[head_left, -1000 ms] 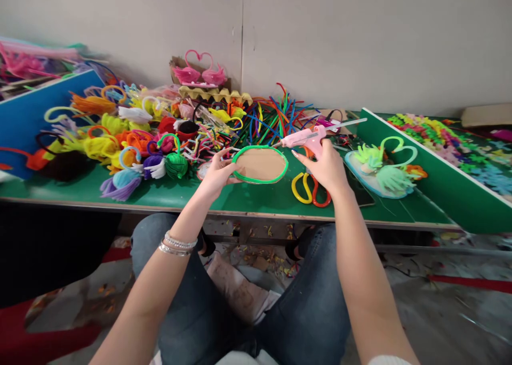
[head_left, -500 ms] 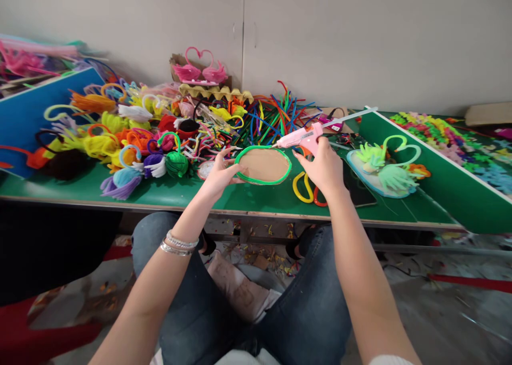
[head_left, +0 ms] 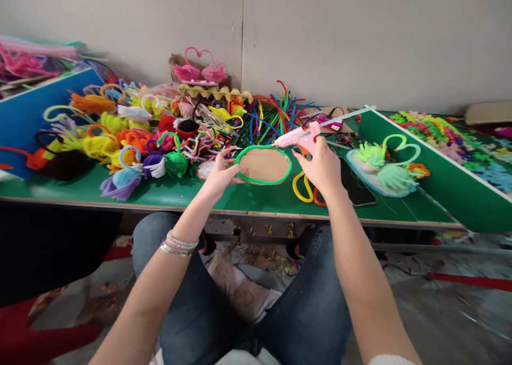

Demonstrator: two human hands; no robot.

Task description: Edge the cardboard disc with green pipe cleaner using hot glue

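Taking the clock face over the whole view, with twelve at the far wall, can find between nine and ten o'clock a blue panel [head_left: 44, 112], leaning on the green surface [head_left: 180, 192]. Next to it, toward ten o'clock, can see a big heap of colourful fuzzy birds [head_left: 100, 141], with a green one [head_left: 176, 163] at its right end. At eleven o'clock, farther back, can notice a pair of pink swans [head_left: 200, 72], just behind an egg carton [head_left: 216, 94].

At nine o'clock near the centre, with the left hand [head_left: 219, 174], holds the left edge of the oval cardboard [head_left: 264, 165], pinching it between thumb and fingers. At the centre, keeps this oval above the surface, with a green rim [head_left: 262, 183] all around. Toward one o'clock, can see loose fuzzy sticks [head_left: 280, 117].

At two o'clock, with the right hand [head_left: 328, 170], grips the pink glue gun [head_left: 300, 137], fingers curled around its handle, nozzle at the upper rim; cannot tell if touching. Below the gun, between three and four, can see scissors [head_left: 303, 188]. At three o'clock, farther right, can find green swans [head_left: 386, 169], then a green panel [head_left: 436, 181].
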